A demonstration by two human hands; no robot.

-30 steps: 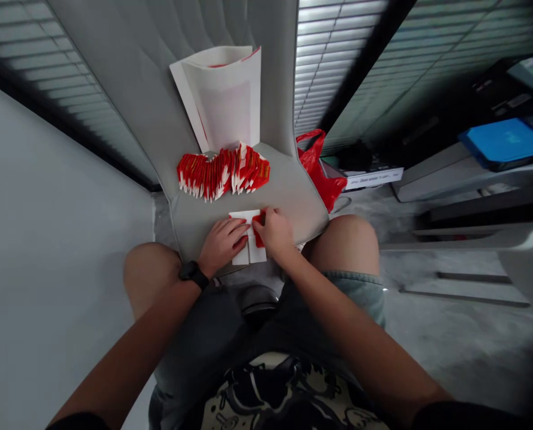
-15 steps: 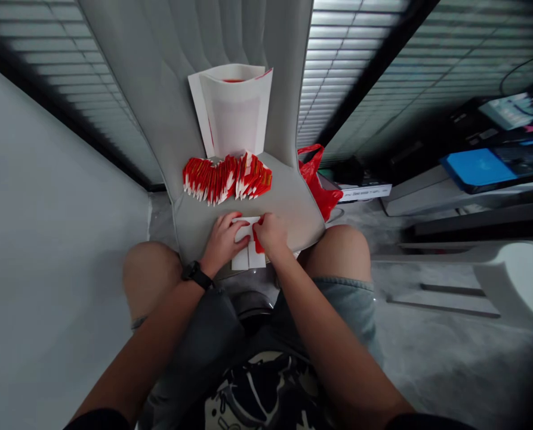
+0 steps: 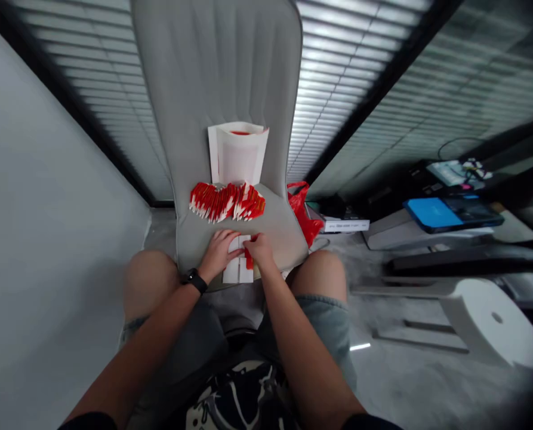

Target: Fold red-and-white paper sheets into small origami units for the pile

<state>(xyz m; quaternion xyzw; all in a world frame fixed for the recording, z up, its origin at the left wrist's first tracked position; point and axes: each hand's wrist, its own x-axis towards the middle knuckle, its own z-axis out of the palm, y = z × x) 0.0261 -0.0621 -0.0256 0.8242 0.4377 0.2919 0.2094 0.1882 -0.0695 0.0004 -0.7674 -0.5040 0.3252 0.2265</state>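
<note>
A partly folded paper envelope (image 3: 231, 275), white with a red flap (image 3: 249, 261) on its right side, lies near the front edge of the chair seat. My left hand (image 3: 219, 255) holds its left side, thumb and fingers curved over the white paper. On the right edge, my right hand (image 3: 260, 249) is closed at the red flap; its fingertips partly hide the paper. Just beyond my hands stands a fanned row of red and white folded envelopes (image 3: 221, 202). Behind the row, a larger white paper pouch (image 3: 239, 156), red inside, leans upright against the backrest.
The grey chair (image 3: 279, 230) stands between my knees. A red plastic bag (image 3: 305, 215) hangs or rests at its right side, near a white box (image 3: 347, 226). Farther right are a white stool (image 3: 494, 322) and a blue-topped item (image 3: 431, 212). A wall (image 3: 60, 209) rises at left.
The camera view has shifted, so the chair back shows more fully and everything sits lower. Both hands stay on the envelope, with only slight finger movement visible.
</note>
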